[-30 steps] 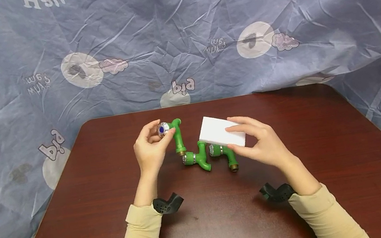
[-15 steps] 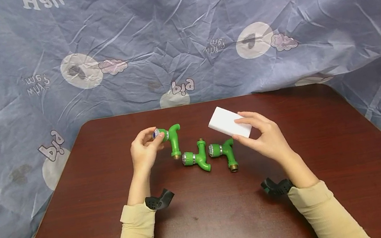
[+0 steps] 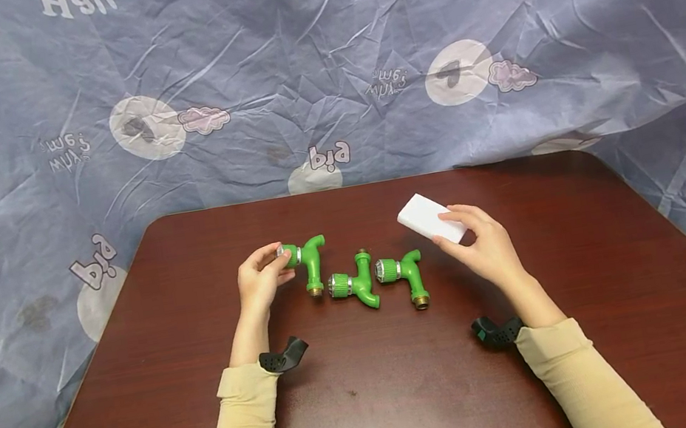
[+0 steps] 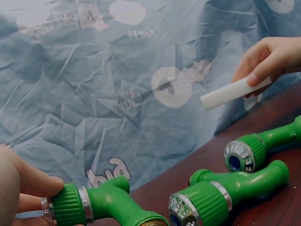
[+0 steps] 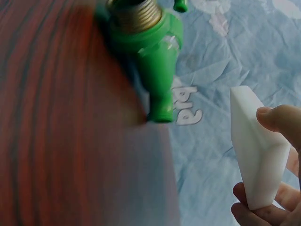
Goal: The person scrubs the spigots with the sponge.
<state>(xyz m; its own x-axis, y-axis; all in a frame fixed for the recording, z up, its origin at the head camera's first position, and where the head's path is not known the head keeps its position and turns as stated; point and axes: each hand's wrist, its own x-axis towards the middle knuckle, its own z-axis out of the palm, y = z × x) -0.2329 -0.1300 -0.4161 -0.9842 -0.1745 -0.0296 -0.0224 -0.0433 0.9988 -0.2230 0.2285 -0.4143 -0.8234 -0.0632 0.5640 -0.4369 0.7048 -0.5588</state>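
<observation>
In the head view my left hand (image 3: 258, 280) pinches the ribbed knob of a green faucet (image 3: 313, 265), its threaded brass end pointing toward me. My right hand (image 3: 484, 244) grips a white block (image 3: 430, 219) between thumb and fingers, held above the table. Between the hands lie a second green faucet (image 3: 362, 282), spout toward me, and a third green faucet (image 3: 412, 279), threaded end toward me. The left wrist view shows thumb and fingers on the held faucet's knob (image 4: 70, 205). In the right wrist view the thumb presses the block's (image 5: 256, 150) broad face.
The dark red-brown wooden table (image 3: 373, 404) reaches back to a blue-grey printed cloth (image 3: 319, 60) hanging behind it. Black wrist mounts (image 3: 285, 356) sit on both forearms, over the tan sleeves (image 3: 242, 424).
My left hand has drawn the held faucet left and toward me, away from the middle faucet. My right hand has carried the white block to the right, off the two lying faucets.
</observation>
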